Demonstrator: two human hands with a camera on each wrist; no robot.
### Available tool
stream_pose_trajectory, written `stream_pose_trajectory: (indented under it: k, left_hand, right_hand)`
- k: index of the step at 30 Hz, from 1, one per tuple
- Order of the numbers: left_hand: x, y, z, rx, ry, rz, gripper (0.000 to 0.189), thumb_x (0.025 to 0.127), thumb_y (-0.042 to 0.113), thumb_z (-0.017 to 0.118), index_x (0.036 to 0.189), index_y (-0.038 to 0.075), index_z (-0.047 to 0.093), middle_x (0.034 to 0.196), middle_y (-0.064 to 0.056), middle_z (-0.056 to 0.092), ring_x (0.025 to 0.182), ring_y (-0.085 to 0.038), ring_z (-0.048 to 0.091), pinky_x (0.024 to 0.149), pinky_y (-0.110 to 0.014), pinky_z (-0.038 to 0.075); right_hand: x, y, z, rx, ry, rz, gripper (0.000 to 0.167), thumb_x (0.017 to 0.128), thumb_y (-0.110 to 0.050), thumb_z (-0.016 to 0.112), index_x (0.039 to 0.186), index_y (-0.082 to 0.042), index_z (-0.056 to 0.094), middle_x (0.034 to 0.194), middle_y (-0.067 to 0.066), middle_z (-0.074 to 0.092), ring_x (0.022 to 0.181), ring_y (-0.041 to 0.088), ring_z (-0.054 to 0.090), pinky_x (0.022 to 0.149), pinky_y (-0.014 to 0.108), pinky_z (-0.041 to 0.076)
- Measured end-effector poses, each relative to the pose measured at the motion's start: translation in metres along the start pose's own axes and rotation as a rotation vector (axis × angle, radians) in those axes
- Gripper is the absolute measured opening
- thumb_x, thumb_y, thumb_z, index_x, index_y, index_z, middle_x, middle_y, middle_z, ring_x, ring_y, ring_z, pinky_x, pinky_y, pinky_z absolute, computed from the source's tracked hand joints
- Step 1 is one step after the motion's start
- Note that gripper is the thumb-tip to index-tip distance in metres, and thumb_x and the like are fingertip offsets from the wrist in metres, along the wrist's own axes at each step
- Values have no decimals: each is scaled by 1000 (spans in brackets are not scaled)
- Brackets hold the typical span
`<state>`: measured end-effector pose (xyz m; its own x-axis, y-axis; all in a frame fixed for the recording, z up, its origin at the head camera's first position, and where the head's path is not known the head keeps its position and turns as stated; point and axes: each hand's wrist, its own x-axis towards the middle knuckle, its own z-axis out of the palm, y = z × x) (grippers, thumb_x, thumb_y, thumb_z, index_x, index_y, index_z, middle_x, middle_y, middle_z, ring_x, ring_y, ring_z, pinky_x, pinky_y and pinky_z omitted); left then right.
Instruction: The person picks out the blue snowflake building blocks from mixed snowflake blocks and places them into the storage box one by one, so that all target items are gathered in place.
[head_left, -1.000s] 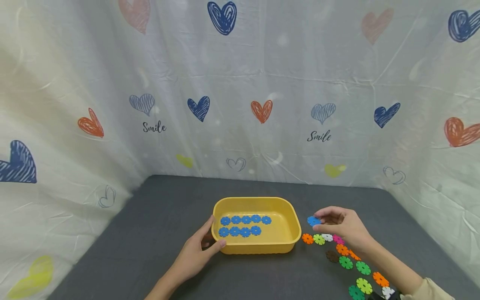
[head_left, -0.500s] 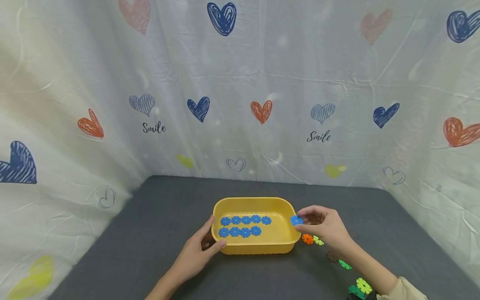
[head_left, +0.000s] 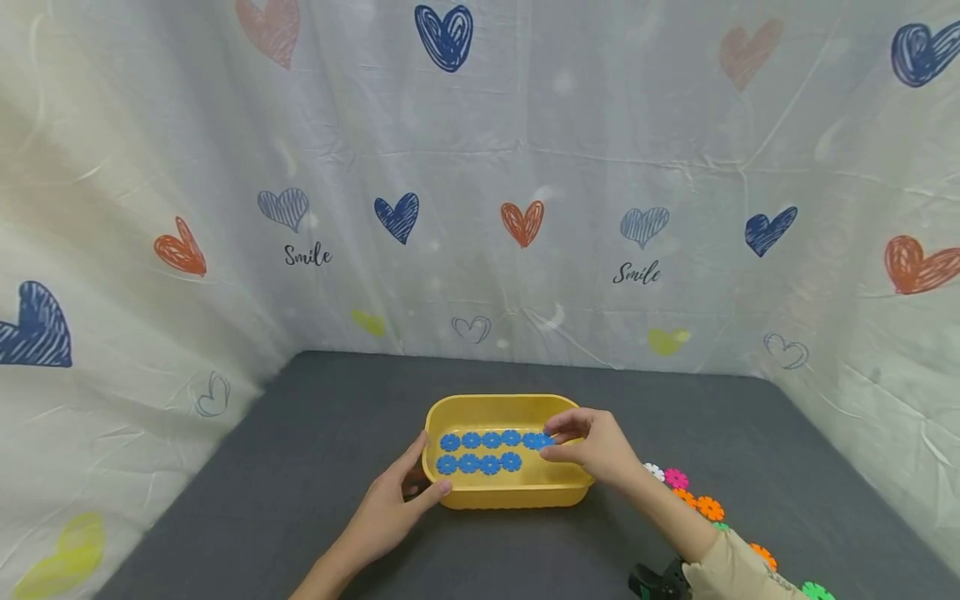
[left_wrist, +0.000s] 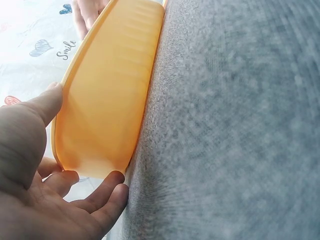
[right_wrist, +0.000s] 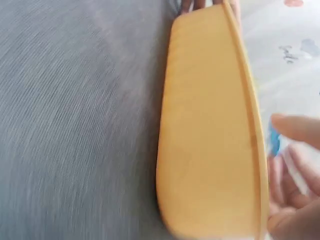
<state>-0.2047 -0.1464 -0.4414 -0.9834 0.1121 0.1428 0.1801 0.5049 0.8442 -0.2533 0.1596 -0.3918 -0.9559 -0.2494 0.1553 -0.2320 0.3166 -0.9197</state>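
Note:
A yellow plastic tray (head_left: 517, 497) sits on the dark table, holding two rows of blue flower-shaped snowflake discs (head_left: 491, 464). My left hand (head_left: 393, 504) grips its left end, thumb on the rim and fingers against the outer wall; the left wrist view shows these fingertips (left_wrist: 117, 177) near the base. Reaching over the right side, my right hand (head_left: 596, 446) pinches another blue snowflake disc (head_left: 547, 441) at the end of the back row. In the right wrist view that blue disc (right_wrist: 274, 140) shows between thumb and fingers, partly hidden and blurred.
To the tray's right, partly under my right forearm, lie several loose discs, among them a pink disc (head_left: 677, 478), an orange disc (head_left: 709, 508) and a green disc (head_left: 816, 591). A heart-printed curtain (head_left: 480, 275) hangs behind the table (head_left: 360, 400).
My right hand has carried the blue snowflake disc leftward, from above the loose discs, over the tray's right rim to the back row's end. The left hand and tray have stayed put.

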Motion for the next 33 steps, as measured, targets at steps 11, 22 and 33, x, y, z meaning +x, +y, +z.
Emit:
stream_pose_trajectory:
  k: [11, 22, 33]
  left_hand:
    - [0, 2, -2, -17, -5, 23, 87, 89, 43, 72, 157, 14, 26, 153, -9, 37, 117, -21, 57, 91, -44, 51]
    - [1, -3, -2, -13, -19, 34, 89, 90, 46, 70, 157, 12, 24, 153, -10, 37, 114, -19, 58, 90, -43, 51]
    - [1, -3, -2, -9, -15, 29, 88, 90, 46, 71, 157, 13, 25, 154, -9, 36, 117, -21, 57, 89, -41, 51]
  right_hand:
    - [22, 5, 32, -45, 72, 58, 33, 70, 7, 85, 99, 6, 69, 96, 17, 70, 81, 23, 66, 71, 33, 57]
    - [29, 9, 35, -171, 90, 148, 30, 66, 11, 86, 90, 3, 71, 85, 10, 69, 77, 19, 64, 69, 35, 56]
    - [28, 10, 39, -292, 105, 173, 29, 61, 14, 86, 82, 1, 70, 79, 8, 66, 71, 19, 59, 61, 32, 53]
